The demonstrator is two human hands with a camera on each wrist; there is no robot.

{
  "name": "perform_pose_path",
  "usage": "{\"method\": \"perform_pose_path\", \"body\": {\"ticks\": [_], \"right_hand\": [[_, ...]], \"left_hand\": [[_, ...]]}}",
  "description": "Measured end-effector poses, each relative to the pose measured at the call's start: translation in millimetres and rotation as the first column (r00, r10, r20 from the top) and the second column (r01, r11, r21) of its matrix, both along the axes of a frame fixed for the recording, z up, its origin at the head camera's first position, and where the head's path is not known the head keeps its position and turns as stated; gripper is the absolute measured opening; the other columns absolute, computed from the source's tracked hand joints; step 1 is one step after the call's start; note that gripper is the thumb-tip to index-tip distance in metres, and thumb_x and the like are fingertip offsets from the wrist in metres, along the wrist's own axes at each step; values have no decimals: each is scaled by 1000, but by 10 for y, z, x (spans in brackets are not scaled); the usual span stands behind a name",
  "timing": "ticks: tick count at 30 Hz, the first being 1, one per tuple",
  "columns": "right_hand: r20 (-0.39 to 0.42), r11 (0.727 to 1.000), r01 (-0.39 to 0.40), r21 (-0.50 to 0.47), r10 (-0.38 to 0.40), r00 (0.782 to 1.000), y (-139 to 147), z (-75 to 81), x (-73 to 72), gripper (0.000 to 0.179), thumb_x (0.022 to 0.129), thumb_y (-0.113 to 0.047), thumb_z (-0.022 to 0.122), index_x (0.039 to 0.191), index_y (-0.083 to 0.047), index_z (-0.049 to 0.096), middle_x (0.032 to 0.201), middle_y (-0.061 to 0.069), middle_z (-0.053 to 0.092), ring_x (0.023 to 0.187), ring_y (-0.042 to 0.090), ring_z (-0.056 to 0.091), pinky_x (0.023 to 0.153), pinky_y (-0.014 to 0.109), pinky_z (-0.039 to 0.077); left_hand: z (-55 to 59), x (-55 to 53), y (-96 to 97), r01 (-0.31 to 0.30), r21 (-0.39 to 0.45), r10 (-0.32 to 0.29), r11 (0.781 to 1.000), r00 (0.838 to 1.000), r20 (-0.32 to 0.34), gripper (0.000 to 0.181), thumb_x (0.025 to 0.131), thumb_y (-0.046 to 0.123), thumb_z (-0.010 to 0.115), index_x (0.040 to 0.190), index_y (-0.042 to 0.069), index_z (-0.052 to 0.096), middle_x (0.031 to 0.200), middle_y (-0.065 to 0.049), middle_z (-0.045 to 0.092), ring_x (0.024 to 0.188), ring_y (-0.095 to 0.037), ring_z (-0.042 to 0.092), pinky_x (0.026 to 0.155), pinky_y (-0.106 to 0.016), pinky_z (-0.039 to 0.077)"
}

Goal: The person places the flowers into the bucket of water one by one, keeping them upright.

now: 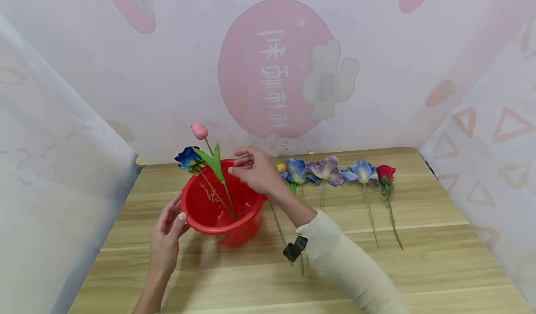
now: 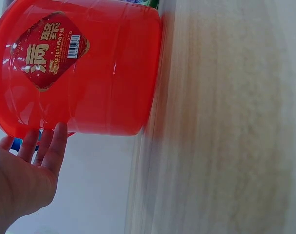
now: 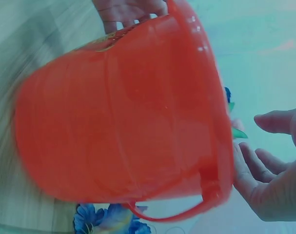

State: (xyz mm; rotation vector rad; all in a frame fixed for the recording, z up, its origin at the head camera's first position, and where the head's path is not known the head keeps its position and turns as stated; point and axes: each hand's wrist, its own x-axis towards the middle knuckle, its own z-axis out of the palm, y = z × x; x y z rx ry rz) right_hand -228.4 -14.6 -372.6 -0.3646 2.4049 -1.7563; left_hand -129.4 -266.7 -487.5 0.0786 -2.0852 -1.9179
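In the head view, a red bucket [image 1: 240,232] stands on the wooden table. A pink tulip [image 1: 199,131] with green leaves and a blue flower [image 1: 188,158] lean inside it, their heads above the rim. My left hand [image 1: 165,239] is at the bucket's left side; in the left wrist view its fairly straight fingers [image 2: 56,148] touch the outer wall near the rim. My right hand [image 1: 259,172] hovers by the far right rim, fingers relaxed and parted, holding nothing. The right wrist view shows its thumb apart from its fingers [image 3: 257,165].
Right of the bucket lie a blue flower [image 1: 295,170], a purple flower [image 1: 326,170], a pale blue flower [image 1: 363,170] and a red rose [image 1: 385,173], stems toward the front. Pale printed walls [image 1: 184,72] enclose the table [image 1: 435,258]. A red handle [image 3: 172,214] hangs at the bucket's side.
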Motion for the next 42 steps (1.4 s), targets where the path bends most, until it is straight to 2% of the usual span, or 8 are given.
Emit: {"method": "perform_pose_path", "body": {"ticks": [7, 9, 16, 20, 26, 30, 36, 42], "right_hand": [[-6, 995, -3, -99, 2, 1000, 284, 14, 31, 40, 100, -16, 77, 138, -10, 67, 124, 12, 76, 112, 28, 75, 90, 46, 68], [-3, 992, 4, -125, -4, 1000, 367, 17, 35, 40, 100, -16, 76, 138, -9, 66, 126, 13, 74, 113, 29, 74, 90, 47, 68], [10, 981, 32, -189, -31, 999, 625, 60, 45, 44, 101, -15, 75, 142, -5, 63, 130, 17, 71, 116, 32, 73, 86, 36, 68], [28, 974, 61, -217, -56, 998, 755, 39, 33, 44, 101, -14, 75, 142, -5, 63, 131, 18, 71, 116, 33, 73, 88, 37, 68], [69, 963, 115, -244, -102, 992, 946, -69, 2, 41, 102, -13, 73, 141, -5, 64, 131, 18, 70, 110, 24, 74, 96, 46, 66], [98, 958, 147, -248, -126, 987, 1057, -171, -15, 41, 103, -13, 72, 142, -4, 62, 129, 17, 69, 108, 21, 74, 99, 46, 65], [152, 951, 183, -248, -148, 977, 1208, -364, -36, 47, 104, -15, 71, 147, -3, 59, 132, 16, 65, 119, 28, 70, 101, 43, 64], [177, 955, 194, -225, -156, 972, 1302, -559, -46, 49, 105, -14, 69, 149, 3, 56, 132, 19, 65, 127, 39, 67, 102, 43, 63]], "left_hand": [[5, -4, 0, 7, 2, -7, 1000, 1000, -9, 48, 112, 15, 56, 160, 15, 52, 150, 1, 64, 125, -6, 70, 90, -20, 63], [10, -2, 1, 7, -4, -7, 1000, 1000, -4, 48, 112, 16, 56, 160, 16, 51, 150, 1, 63, 125, -6, 70, 90, -19, 63], [16, 2, -1, 1, -10, -1, 1000, 1000, 9, 48, 112, 18, 56, 160, 17, 51, 150, 2, 63, 124, -5, 69, 90, -19, 63], [12, 0, -3, 2, -6, -2, 1000, 1000, 4, 48, 112, 17, 56, 160, 16, 51, 149, 3, 63, 124, -6, 69, 90, -19, 63], [8, 2, -2, 13, 1, -13, 1000, 1000, -6, 49, 112, 15, 56, 160, 16, 51, 149, 2, 63, 125, -8, 69, 90, -20, 63], [8, 0, -1, 20, 3, -20, 1000, 1000, -17, 49, 112, 14, 56, 160, 16, 51, 149, 1, 63, 125, -8, 69, 90, -20, 63], [7, 0, -1, 24, 7, -24, 1000, 999, -21, 49, 112, 14, 56, 160, 14, 50, 148, 3, 64, 125, -7, 70, 90, -20, 63], [7, 6, -5, 21, 2, -21, 1000, 1000, -13, 49, 112, 15, 56, 161, 14, 50, 147, 5, 64, 125, -6, 69, 90, -20, 63]]}}
